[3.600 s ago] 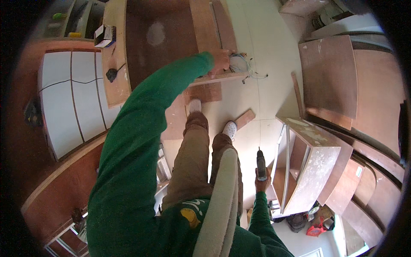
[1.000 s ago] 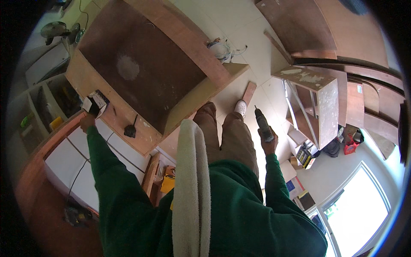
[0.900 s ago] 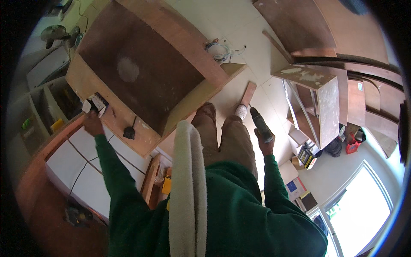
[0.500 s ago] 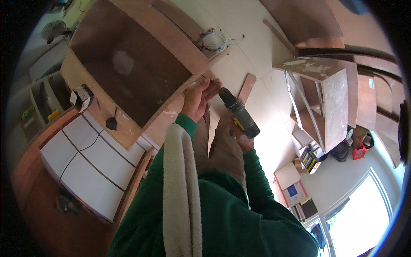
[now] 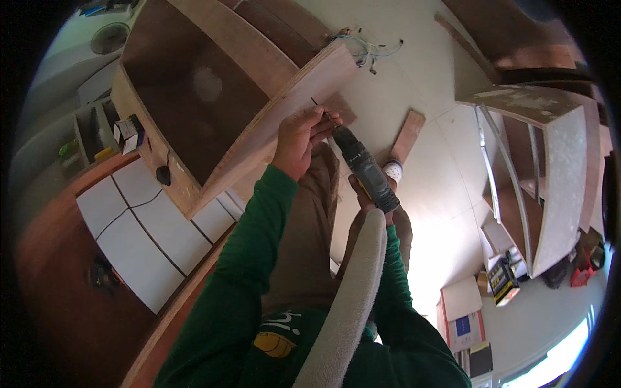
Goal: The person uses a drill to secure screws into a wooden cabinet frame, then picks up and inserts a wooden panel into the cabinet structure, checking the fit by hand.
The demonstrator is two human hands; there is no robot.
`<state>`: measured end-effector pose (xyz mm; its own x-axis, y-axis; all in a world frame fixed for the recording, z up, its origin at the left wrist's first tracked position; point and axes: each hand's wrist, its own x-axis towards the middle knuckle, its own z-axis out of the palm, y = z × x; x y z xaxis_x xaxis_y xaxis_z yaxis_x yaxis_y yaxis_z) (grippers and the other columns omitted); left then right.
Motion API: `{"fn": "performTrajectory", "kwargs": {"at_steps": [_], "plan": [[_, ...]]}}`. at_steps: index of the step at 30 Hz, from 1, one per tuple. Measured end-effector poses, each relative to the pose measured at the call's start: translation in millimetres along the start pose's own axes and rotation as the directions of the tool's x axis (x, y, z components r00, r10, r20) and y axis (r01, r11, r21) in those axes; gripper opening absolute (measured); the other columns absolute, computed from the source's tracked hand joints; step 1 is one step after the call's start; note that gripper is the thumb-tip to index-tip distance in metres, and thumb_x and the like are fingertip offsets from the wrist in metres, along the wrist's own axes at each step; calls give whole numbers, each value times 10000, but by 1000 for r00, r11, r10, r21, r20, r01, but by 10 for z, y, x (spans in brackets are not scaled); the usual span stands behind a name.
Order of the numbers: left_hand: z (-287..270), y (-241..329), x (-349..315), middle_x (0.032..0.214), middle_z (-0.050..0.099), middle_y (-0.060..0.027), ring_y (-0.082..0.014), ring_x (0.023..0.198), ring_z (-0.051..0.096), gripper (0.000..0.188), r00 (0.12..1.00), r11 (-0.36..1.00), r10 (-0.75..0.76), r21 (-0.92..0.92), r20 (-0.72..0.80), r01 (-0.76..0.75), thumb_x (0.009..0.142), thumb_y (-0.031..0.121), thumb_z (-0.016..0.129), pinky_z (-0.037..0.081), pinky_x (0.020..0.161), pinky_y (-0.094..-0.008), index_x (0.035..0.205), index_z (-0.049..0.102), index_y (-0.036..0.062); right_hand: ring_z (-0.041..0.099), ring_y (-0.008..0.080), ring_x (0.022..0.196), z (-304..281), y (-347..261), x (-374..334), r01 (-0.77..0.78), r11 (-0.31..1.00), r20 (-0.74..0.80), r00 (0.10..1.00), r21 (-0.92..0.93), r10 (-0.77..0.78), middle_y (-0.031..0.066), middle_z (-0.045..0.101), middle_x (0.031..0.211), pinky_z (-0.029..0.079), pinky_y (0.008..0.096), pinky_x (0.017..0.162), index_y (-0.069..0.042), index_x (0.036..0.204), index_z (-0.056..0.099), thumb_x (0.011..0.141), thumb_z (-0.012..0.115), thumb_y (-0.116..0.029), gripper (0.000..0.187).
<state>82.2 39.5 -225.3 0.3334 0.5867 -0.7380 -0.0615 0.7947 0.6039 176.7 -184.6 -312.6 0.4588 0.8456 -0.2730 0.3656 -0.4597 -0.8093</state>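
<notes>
In my right hand (image 5: 366,196) is a black cordless drill (image 5: 365,167) with a yellow patch, my fingers wrapped round its grip. The chuck points up and left toward a plywood panel edge (image 5: 284,119) of a large wooden cabinet box. My left hand (image 5: 299,143) is just ahead of the chuck, thumb and fingers pinched round a thin metal shaft (image 5: 329,117) in line with the drill. A dark thin tip shows beyond those fingers, against the panel; whether it has entered the wood I cannot tell.
The open cabinet box (image 5: 194,84) fills the upper left. A loose wood strip (image 5: 407,137) lies on the tiled floor by a white clog (image 5: 392,170). Coiled wires (image 5: 369,48) lie beyond. Another wooden carcass (image 5: 563,187) stands at right. A pale towel (image 5: 349,297) hangs before me.
My view has shifted, and the cabinet's plywood panel shows more fully. The shaft's tip now points at the panel face. The towel has swung to the right, across my right forearm.
</notes>
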Motion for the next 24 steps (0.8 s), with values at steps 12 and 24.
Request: {"fn": "performTrajectory", "kwargs": {"at_steps": [12,24], "plan": [[-54,-106,300,1025,745,-148,-238,951,738,222,976,970,209,140,-59,-200,1046,209,626,572,892,-352,1104,679,2,666,323,751,264,130,508,340,896,-166,938,284,-303,107,649,881,549,395,664,-66,963,666,803,815,-237,277],[-91,-91,351,1089,734,-121,-239,1044,704,214,973,960,226,181,-51,-214,1039,232,631,521,999,-397,1149,664,52,748,243,861,611,434,560,44,961,-24,999,274,-39,88,753,966,597,350,819,-75,1063,738,685,937,-273,471]]}}
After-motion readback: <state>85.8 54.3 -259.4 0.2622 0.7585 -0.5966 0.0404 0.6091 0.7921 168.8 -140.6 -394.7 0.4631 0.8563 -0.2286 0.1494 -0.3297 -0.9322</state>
